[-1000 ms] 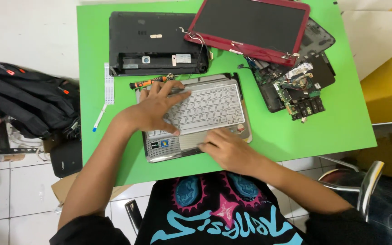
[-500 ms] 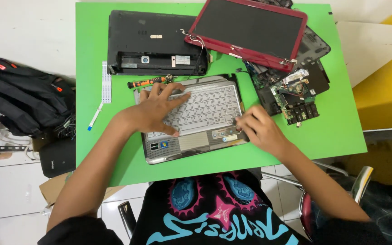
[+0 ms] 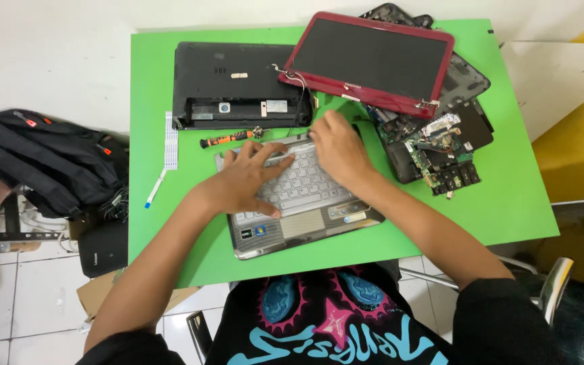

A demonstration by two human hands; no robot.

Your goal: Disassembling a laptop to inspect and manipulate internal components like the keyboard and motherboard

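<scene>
A silver laptop keyboard deck (image 3: 305, 220) lies on the green table (image 3: 495, 203) in front of me. My left hand (image 3: 248, 179) rests flat on the left half of its keys, fingers spread toward the far edge. My right hand (image 3: 336, 149) presses on the deck's far right edge, fingers bent over the rim. An orange-and-black screwdriver (image 3: 228, 140) lies just beyond the left hand. A black laptop base (image 3: 238, 84) sits behind it.
A red-framed laptop screen (image 3: 370, 61) leans over black casing parts and a bare circuit board (image 3: 441, 159) at the right. A white ribbon cable (image 3: 169, 135) lies at the table's left. A black backpack (image 3: 42, 159) sits on the floor left.
My right hand moved from the deck's near right corner up to its far edge. The left hand stayed on the keys. The view shifted slightly.
</scene>
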